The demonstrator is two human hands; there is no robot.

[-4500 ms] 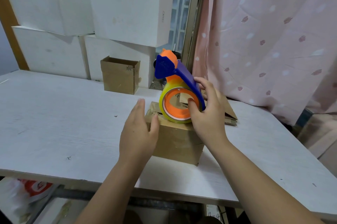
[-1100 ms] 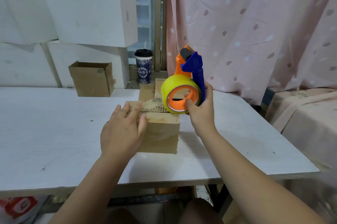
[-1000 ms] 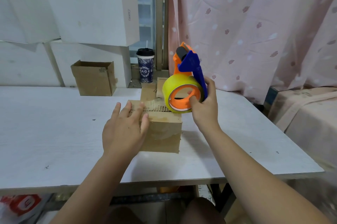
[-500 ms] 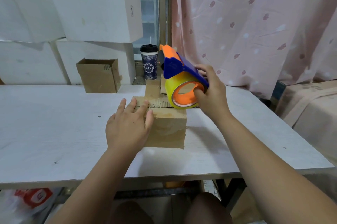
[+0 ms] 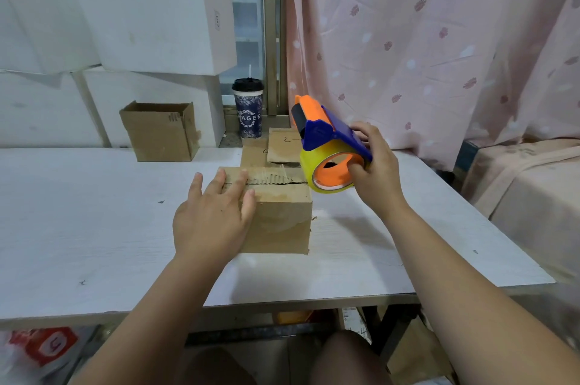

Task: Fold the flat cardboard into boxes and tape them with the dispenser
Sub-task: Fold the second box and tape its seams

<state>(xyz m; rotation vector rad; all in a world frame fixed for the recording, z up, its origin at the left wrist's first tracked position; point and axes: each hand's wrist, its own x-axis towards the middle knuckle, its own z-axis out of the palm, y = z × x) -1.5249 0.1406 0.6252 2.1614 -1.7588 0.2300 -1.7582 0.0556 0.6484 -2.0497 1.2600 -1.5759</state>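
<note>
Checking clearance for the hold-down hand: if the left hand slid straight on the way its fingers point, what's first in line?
The left hand lies flat on the cardboard box, fingers pointing away and slightly right. Beyond the box's far edge, the flat cardboard pieces look first in line, though depth is unclear.

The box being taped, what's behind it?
Flat cardboard pieces lie behind the box, one marked with a handwritten 2. The tape dispenser hides their right edge.
</note>
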